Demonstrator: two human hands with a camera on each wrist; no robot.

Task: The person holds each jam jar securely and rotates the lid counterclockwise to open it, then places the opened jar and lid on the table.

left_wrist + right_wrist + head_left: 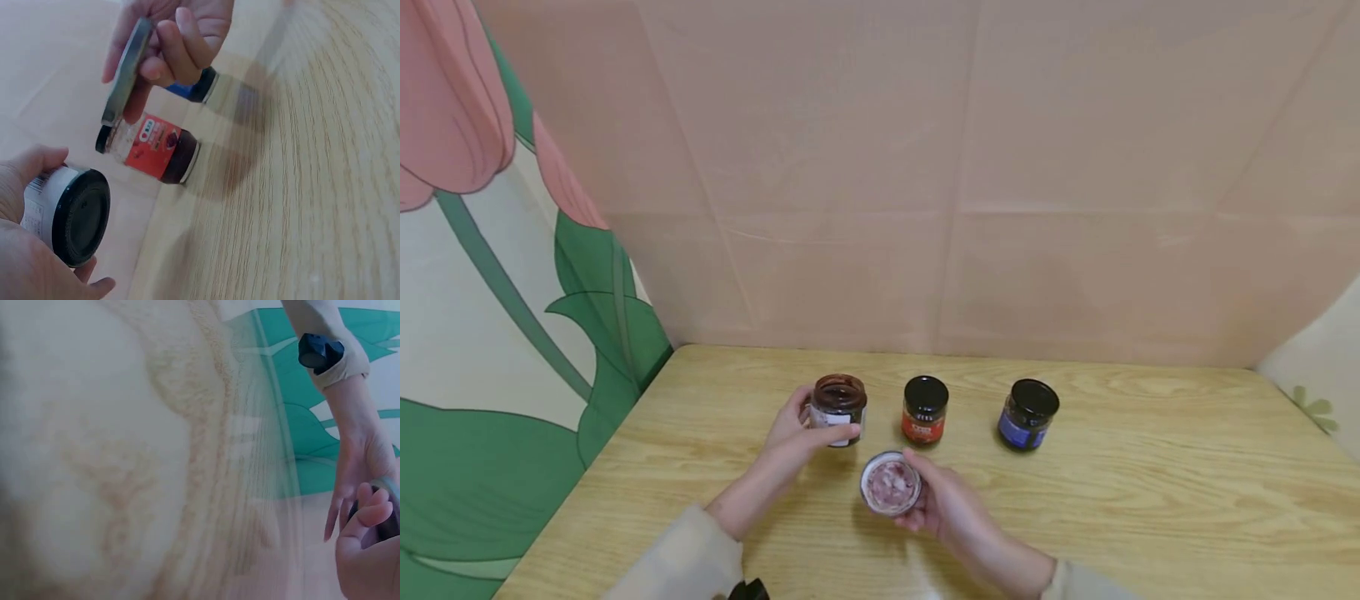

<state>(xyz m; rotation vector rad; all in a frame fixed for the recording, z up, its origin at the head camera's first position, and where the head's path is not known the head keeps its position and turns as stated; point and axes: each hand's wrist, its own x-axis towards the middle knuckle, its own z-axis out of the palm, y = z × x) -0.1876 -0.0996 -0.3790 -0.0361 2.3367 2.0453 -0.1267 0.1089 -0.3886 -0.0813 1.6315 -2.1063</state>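
Observation:
An uncapped glass jar (pixel 839 408) with dark contents and a white label is gripped by my left hand (pixel 797 437), thumb across its front. In the left wrist view the dark base of this jar (pixel 82 215) faces the camera, lifted off the table. My right hand (pixel 951 504) pinches a round lid (pixel 891 484) by its rim, its inner side up and smeared with purplish residue. The lid (pixel 127 72) appears edge-on in the left wrist view. In the right wrist view my right hand (pixel 375 556) partly covers the lid, with the left hand (pixel 362 462) behind.
A capped jar with a red label (pixel 923 410) stands right of the held jar. Farther right is a capped jar with a blue label (pixel 1028 415). All are over a wood-grain table (pixel 1150 483), with a pink cloth backdrop (pixel 925 183) behind its far edge.

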